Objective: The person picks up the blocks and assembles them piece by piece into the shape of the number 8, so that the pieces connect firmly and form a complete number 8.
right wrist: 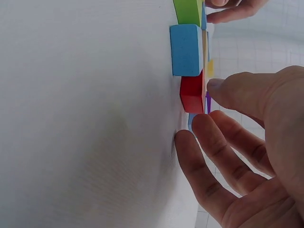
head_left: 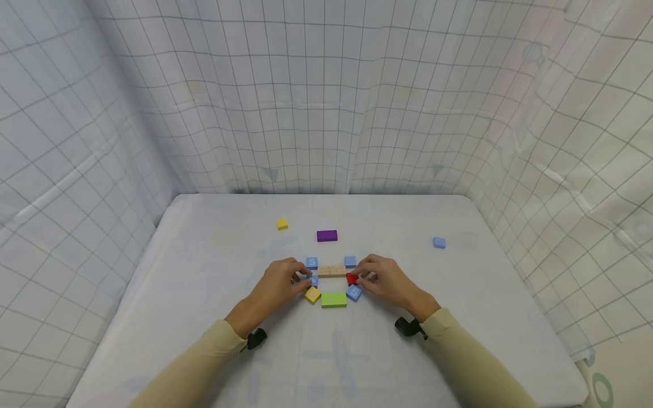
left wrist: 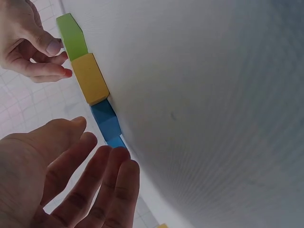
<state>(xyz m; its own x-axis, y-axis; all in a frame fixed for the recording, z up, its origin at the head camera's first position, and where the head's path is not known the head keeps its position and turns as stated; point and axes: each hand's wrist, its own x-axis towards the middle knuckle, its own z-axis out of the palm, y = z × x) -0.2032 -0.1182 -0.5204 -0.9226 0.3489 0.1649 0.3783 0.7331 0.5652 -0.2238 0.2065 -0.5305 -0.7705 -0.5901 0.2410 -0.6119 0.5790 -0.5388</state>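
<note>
My left hand [head_left: 278, 279] is beside the left blue tile [head_left: 314, 280], its thumb and fingers apart around that side of the layout. In the left wrist view, the fingertips [left wrist: 119, 154] overlap a blue block. My right hand [head_left: 384, 277] is at the red block [head_left: 352, 279], fingers loosely bent; in the right wrist view the thumb and index fingertip are right at the red block's edges. Between the hands lie a wooden ruler-like strip [head_left: 331, 271] and a green block [head_left: 334, 300]. A yellow tile [head_left: 313, 294] and a blue tile [head_left: 354, 292] sit tilted at the green block's sides.
Two blue tiles, one marked 5 [head_left: 312, 262] and another [head_left: 350, 261], lie just beyond the strip's ends. Farther back are a purple block [head_left: 327, 236] and a small yellow block [head_left: 282, 224]. Another blue block [head_left: 439, 242] lies at the right. Grid-patterned curtains surround the white table [head_left: 204, 243].
</note>
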